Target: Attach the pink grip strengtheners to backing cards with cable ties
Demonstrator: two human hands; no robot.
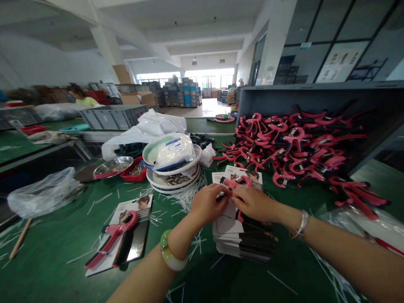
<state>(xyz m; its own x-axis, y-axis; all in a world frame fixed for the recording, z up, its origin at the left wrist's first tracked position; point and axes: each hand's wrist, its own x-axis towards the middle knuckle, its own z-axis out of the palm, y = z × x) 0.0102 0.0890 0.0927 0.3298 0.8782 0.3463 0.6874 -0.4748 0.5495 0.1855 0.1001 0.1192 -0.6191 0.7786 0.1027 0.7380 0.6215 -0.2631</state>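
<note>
L hand (208, 205) & R hand (251, 203) meet over card stack (243, 242), approx. mid-desk (176, 273); fingers of both bent, tips close tog. & clamped on pink pliers (237, 182) at stack's far edge. 2nd pliers (117, 236) lie on a card (139, 248) twd desk's near L corner. Stacked plates (173, 185) sit twd far edge, L of stack; grey crate (318, 87) w/ pink pliers pile (292, 147) at far R corner.
</note>
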